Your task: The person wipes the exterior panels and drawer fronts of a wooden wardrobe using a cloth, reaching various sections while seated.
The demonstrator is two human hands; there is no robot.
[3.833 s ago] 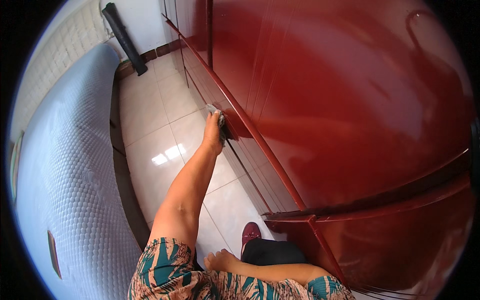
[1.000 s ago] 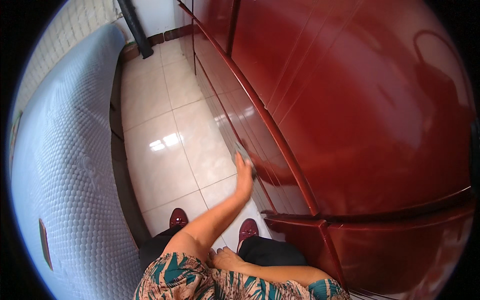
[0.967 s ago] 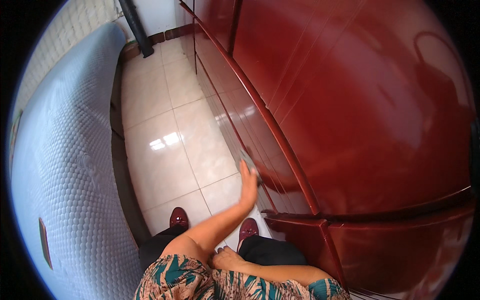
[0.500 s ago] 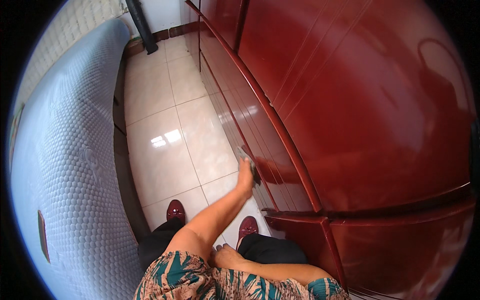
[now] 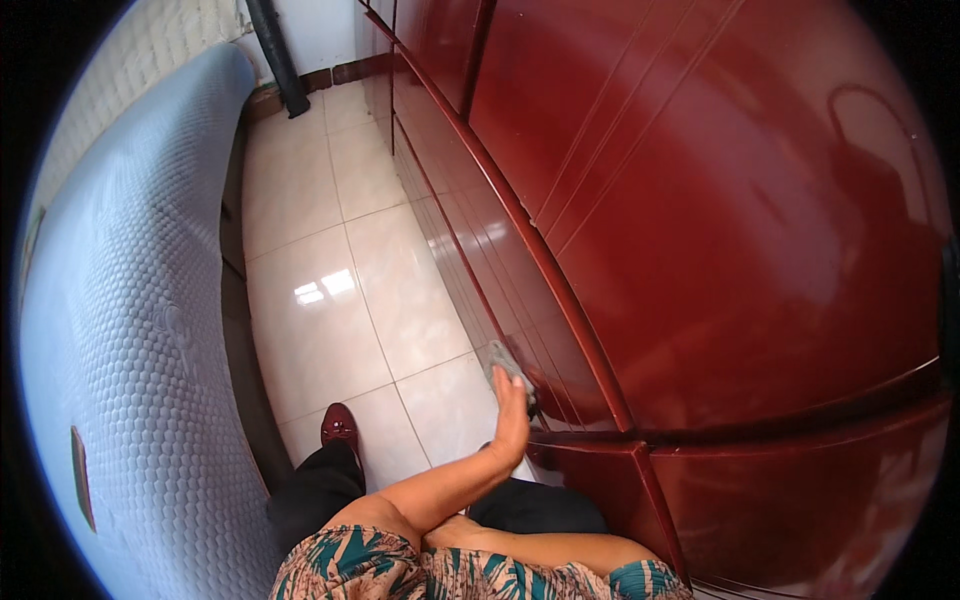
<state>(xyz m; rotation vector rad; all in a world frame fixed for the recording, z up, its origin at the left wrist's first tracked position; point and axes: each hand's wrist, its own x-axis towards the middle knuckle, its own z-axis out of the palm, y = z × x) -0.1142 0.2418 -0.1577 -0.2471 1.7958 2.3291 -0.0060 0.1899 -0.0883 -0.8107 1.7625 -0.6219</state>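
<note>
My left hand (image 5: 512,405) presses a grey cloth (image 5: 498,353) flat against the lower front of a glossy dark red cabinet (image 5: 520,310). The fingers lie over the cloth and point up along the panel; part of the cloth shows past the fingertips, the rest is under the palm. Across my lap lies my right arm, its hand (image 5: 450,532) beside my left forearm near my knee. That forearm covers most of the right fingers, so their pose is hidden.
On the left, a bed with a light blue quilted mattress (image 5: 140,330) borders a narrow strip of beige floor tiles (image 5: 305,300). A black pipe (image 5: 277,60) stands by the far wall. The cabinet's ledge (image 5: 560,285) sticks out above my left hand.
My left hand has slid with the cloth along the panel toward me. My right hand has drawn back slightly behind the left forearm. The view has shifted a little.
</note>
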